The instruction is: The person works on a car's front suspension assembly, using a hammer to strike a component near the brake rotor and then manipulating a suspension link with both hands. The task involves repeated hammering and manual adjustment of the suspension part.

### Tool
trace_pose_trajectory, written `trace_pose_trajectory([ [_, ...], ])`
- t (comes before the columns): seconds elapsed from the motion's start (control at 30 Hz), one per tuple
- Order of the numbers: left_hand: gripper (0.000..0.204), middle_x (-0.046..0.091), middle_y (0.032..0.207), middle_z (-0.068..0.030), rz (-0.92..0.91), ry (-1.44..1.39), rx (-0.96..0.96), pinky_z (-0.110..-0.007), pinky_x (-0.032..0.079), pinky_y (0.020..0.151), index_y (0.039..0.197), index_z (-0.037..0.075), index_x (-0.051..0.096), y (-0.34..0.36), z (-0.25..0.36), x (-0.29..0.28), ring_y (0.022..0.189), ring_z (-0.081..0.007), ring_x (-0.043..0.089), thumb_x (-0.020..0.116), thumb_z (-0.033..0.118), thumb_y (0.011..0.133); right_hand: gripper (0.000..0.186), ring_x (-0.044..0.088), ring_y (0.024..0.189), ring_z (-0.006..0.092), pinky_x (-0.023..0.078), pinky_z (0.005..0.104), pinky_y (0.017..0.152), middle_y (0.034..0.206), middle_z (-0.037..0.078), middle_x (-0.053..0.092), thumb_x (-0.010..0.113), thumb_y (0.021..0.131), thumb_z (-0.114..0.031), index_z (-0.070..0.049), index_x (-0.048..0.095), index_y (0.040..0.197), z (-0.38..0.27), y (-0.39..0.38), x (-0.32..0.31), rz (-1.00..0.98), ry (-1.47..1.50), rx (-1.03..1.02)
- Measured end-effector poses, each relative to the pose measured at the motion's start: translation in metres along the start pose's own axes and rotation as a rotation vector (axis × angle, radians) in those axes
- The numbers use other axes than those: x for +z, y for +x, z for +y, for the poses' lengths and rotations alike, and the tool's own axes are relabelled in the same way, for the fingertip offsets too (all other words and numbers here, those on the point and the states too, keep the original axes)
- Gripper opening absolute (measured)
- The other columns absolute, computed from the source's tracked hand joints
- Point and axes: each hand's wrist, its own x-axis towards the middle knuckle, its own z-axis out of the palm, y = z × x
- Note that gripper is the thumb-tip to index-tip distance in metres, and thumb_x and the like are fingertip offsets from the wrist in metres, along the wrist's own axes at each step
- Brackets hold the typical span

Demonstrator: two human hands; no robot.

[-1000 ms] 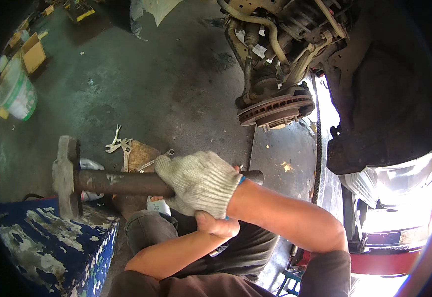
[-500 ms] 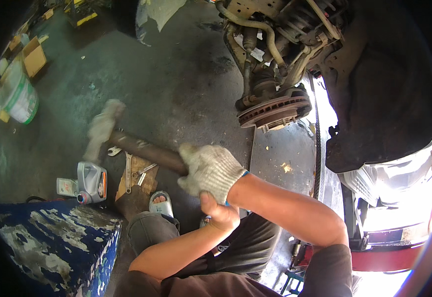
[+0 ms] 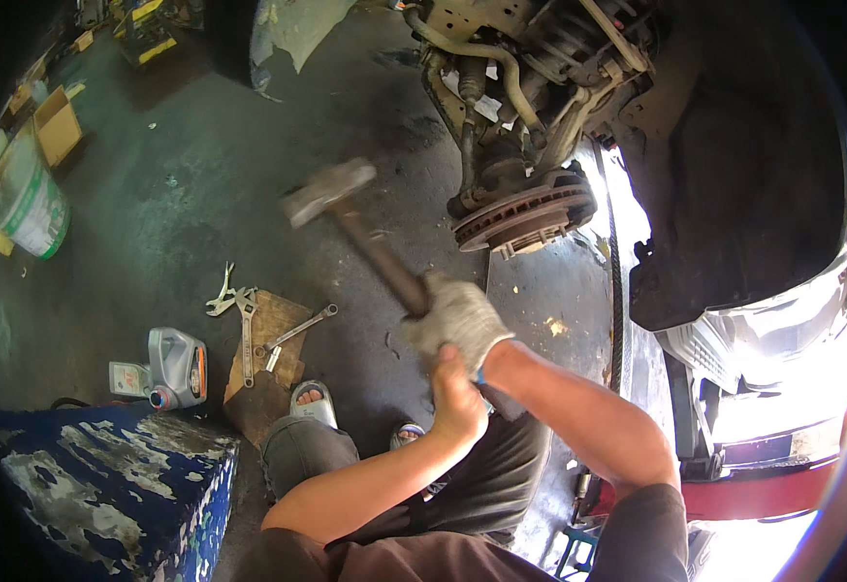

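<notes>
A hammer (image 3: 384,257) is tilted up and to the left, its blurred steel head (image 3: 329,192) in the air left of a rusty brake disc (image 3: 522,218). My gloved right hand (image 3: 457,322) is closed around the handle. My bare left hand (image 3: 460,396) is closed on the handle just below it, partly overlapping the glove's cuff, with the handle's end showing behind it. The disc hangs from the exposed suspension (image 3: 491,97) of a vehicle, apart from the hammer.
Wrenches (image 3: 247,339) lie on cardboard (image 3: 268,393) near my sandalled feet. Grey jugs (image 3: 176,369) stand beside a peeling blue block (image 3: 113,485). A bucket (image 3: 31,209) and carton (image 3: 57,126) sit at left. A dark wheel-arch liner (image 3: 734,213) fills the right side.
The hammer has swung up and rightward from lying level at lower left to a tilted position closer to the disc. Both hands have shifted right with it.
</notes>
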Motion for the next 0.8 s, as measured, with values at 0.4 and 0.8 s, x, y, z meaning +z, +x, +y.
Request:
trace_pose_trajectory([
  [0.4,0.078,0.048,0.150,-0.0173,0.010,0.780,-0.013,-0.044,0.026,0.122,0.149,-0.002,0.041,0.033,-0.026,0.023,0.144,-0.0316,0.040,0.050,0.059,0.100,0.039,0.070,0.109,0.0265,0.055,0.0400,0.093,0.117,0.019,0.069,0.070,0.085,-0.028,0.000,0.068,0.111,0.033,0.018,-0.024,-0.180,0.240,0.199],
  [0.8,0.071,0.057,0.141,-0.0170,-0.338,0.613,0.604,-0.045,0.042,0.111,0.144,-0.003,0.048,-0.002,0.005,-0.053,0.132,-0.0279,0.055,0.048,0.051,0.099,0.046,0.071,0.083,0.0418,0.057,0.0495,0.076,0.083,0.020,0.068,0.075,0.075,-0.026,-0.003,0.054,0.109,-0.066,-0.017,-0.004,-0.181,-0.208,-0.810],
])
